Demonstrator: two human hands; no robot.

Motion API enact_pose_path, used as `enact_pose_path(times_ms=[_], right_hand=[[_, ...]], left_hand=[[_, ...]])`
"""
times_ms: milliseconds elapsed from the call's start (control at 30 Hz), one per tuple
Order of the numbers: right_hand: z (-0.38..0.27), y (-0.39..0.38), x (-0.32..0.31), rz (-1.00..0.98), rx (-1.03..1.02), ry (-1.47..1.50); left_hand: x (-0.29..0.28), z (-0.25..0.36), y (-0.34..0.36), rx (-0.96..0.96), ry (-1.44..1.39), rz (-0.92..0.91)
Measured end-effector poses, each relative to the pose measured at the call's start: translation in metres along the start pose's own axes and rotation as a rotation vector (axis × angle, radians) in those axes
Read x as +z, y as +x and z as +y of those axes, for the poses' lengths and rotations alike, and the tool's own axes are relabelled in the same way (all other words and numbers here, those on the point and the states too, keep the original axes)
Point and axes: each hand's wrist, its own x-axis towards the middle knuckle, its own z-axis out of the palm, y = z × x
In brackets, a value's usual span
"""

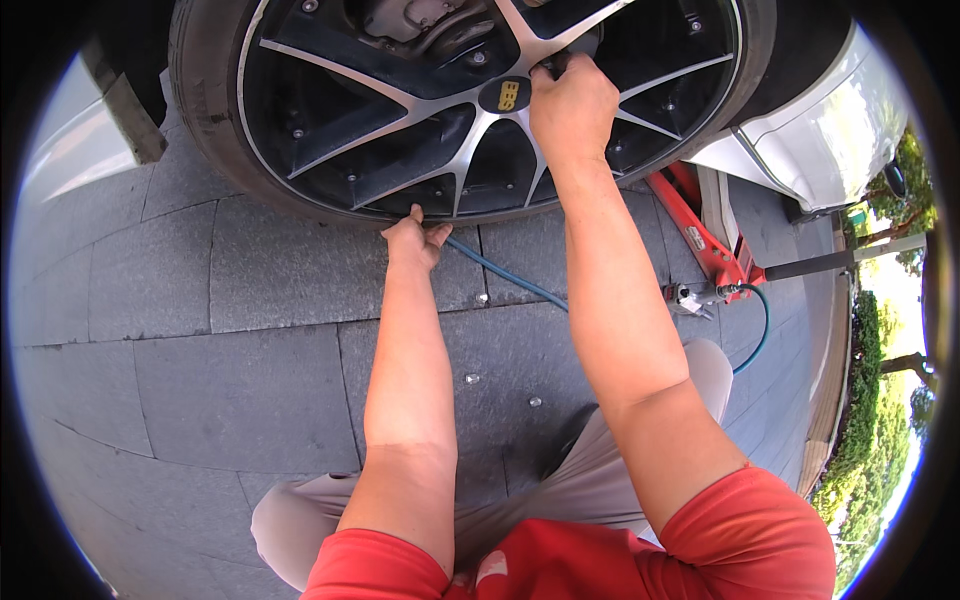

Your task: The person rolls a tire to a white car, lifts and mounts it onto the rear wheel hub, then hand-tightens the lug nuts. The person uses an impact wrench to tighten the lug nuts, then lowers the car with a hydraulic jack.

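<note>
A large car wheel with silver split spokes, a black inner rim and a dark tyre fills the top of the view. My right hand is at its hub, beside the black centre cap. Its fingers are pinched together at a recess between the spokes; whatever they hold is hidden. Low on the wheel, my left hand grips the bottom edge, one finger up against the rim and the thumb to the side. Three small silver pieces, apparently lug nuts, lie on the paving between my knees and the wheel.
Right of the wheel stands a red floor jack with a long dark handle. Near it lies an air impact wrench; a blue-green hose runs behind my right arm. White car bodywork flanks the wheel. Grey paving lies below.
</note>
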Motion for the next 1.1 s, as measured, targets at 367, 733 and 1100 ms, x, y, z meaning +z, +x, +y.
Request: enact_pose_path(times_ms=[367, 733, 1100], right_hand=[[0.001, -0.006, 0.004, 0.089, 0.027, 0.129], [-0.006, -0.004, -0.001, 0.002, 0.107, 0.04], [-0.008, -0.009, 0.002, 0.085, 0.108, 0.088]], left_hand=[[-0.001, -0.002, 0.001, 0.019, -0.029, -0.01], [0.001, -0.002, 0.002, -0.009, -0.035, 0.023], [0.005, -0.001, -0.005, 0.002, -0.028, 0.069]])
